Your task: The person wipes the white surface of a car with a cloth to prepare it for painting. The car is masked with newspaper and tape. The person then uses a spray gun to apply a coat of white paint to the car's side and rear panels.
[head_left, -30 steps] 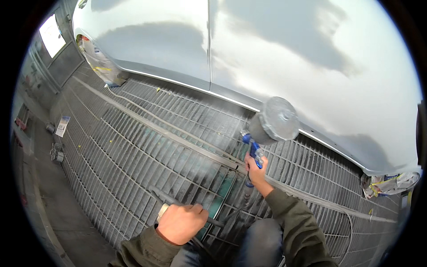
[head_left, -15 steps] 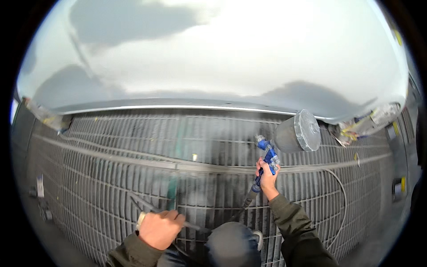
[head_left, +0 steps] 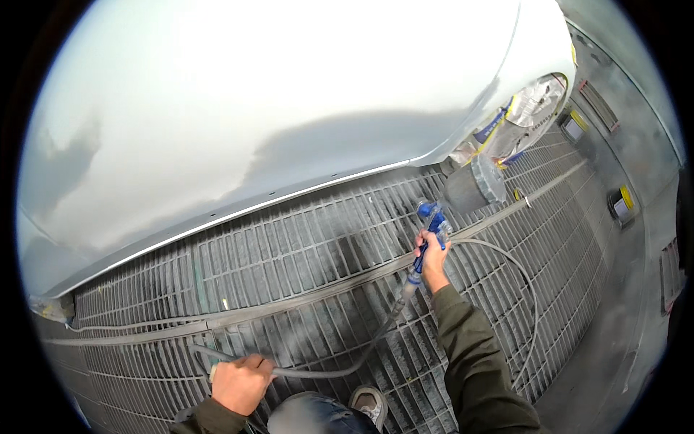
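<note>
In my right hand (head_left: 434,260) is a blue spray gun (head_left: 428,230), its fingers wrapped round the handle. A grey paint cup (head_left: 471,186) with a round lid juts from the gun's right side. My left hand (head_left: 243,382) is closed round the grey air hose (head_left: 318,374), low and to the left. From there the hose bends up to the bottom of the gun's handle. Beyond the gun stands a car body (head_left: 181,123), pale and whitish with darker grey patches along its lower part.
Slatted metal floor grating (head_left: 289,271) spreads below, crossed by a long flat bar (head_left: 311,295). Masking paper (head_left: 531,108) covers the wheel opening at the right. Two cans with yellow tops (head_left: 620,205) stand on the right. My shoe (head_left: 369,406) rests on the grating.
The view has turned and shifted right, so the car's edge now slants and the masked wheel opening shows more fully. Both hands keep their holds; the hose between them shows more plainly.
</note>
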Motion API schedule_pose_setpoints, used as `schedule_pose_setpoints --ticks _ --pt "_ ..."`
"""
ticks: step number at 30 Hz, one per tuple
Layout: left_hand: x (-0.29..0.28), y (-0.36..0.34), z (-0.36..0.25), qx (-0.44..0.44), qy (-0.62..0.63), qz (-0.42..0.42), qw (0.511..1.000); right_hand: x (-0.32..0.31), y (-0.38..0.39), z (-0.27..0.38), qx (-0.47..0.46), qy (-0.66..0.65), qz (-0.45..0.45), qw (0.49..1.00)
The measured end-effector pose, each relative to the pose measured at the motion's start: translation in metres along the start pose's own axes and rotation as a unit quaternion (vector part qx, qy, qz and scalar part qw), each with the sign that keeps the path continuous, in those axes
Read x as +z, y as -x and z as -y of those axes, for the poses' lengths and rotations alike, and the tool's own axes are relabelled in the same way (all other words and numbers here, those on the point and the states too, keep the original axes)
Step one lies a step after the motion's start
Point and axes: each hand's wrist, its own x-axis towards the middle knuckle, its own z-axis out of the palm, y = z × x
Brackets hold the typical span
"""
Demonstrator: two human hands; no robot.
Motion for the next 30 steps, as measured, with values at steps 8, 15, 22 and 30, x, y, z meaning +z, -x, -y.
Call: schedule_pose_setpoints --ticks 8,15,22,30 --pt "-0.004 -0.023 -0.020 0.011 -0.020 -0.031 0.999 -0.033 -0.060 0.044 -0.146 0.056 -0.135 0.978" --pt "-0.012 0.013 0.003 -0.013 0.022 -0.054 0.998 0.010 0.006 0.045 -0.064 0.051 0.015 0.997" --pt "-0.032 0.106 0.041 -0.076 0.023 -0.098 0.992 0.119 0.139 -0.016 0.047 0.026 0.160 0.986" --pt "-0.021 0.228 0.051 -0.167 -0.004 -0.178 0.970 0.260 0.284 -0.060 0.038 0.072 0.377 0.923"
